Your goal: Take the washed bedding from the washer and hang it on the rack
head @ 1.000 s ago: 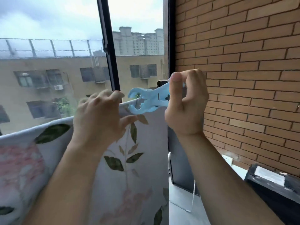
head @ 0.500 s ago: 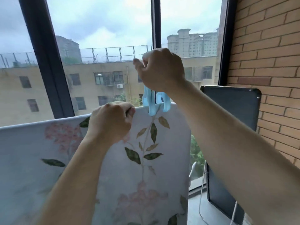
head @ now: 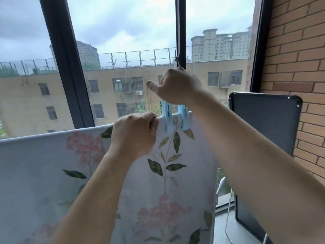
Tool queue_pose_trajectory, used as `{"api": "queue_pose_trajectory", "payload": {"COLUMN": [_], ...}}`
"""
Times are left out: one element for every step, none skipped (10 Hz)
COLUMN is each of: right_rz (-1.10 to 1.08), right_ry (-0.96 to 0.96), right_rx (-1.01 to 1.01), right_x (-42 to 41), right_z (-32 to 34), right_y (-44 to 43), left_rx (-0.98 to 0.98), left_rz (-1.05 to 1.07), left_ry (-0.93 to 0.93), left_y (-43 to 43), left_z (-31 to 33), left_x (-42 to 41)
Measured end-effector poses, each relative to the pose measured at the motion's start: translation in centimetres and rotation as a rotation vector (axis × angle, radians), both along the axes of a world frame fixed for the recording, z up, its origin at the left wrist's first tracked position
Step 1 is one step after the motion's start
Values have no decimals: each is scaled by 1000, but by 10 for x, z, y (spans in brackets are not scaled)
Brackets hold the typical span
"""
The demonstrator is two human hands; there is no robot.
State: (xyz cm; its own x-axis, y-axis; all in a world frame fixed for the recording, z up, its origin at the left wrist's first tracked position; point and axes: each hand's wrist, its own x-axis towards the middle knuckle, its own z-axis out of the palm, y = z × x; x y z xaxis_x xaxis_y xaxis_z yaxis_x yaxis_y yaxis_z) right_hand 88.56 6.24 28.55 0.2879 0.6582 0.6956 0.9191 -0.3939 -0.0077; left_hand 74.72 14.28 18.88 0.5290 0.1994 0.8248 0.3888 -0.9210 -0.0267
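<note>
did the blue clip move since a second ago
Yes. The blue clip went from sideways above the top edge of the sheet to straddling it, pointing down.

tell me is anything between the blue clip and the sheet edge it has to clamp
Nothing visible does. The blue clip in the right hand straddles the top edge of the floral sheet, and the left hand grips that edge just to the clip's left.

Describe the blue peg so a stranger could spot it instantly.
Find the floral sheet hung before the window. Follow its top edge right, to where the right hand grips a peg straddling that edge. It is the only pale blue plastic thing against the flowered cloth.
</note>
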Motion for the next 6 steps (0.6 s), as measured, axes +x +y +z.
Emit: {"api": "queue_pose_trajectory", "payload": {"right_rz": [58,193,288,332,399,399], "right_ry": [-7,45,51,5,20,28], "right_rx": [-4,150,323,470,661,808], "right_x": [-1,-3,-4,0,5,-16], "right_z": [-2,-8,-18,-39,-66,-83], "right_y": [-5,-13,-28,-49,-85,-150], "left_rx": [16,43,58,45,83,126], "left_rz": [8,28,17,-44,-136,-234], "left_ry": [14,22,22,6,-53,-56], "left_y": [2,4,3,2,-3,-26], "left_z": [-2,-4,-7,-13,-35,-102], "left_x": [1,2,2,2,-15,-51]}}
